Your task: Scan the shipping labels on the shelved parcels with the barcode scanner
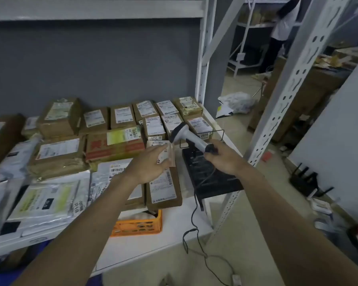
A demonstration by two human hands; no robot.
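Scanner aimed at hand-held packet, over shelf edge.
Left hand [151, 165] fingers pinch small clear packet [167, 154] above the shelf [153, 240]; right hand [222, 158] fingers curled round barcode scanner [187, 137] handle, head just beside packet. Labelled parcels [116, 118] in rows behind.

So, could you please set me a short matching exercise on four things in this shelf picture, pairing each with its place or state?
Things:
1. barcode scanner
2. small clear packet
3. orange crate
4. black tray

Places or states:
a. below the parcel shelf
b. gripped by the right hand
c. at the shelf's right end, under the scanner
d. held up by the left hand

Pairs: 1-b, 2-d, 3-a, 4-c
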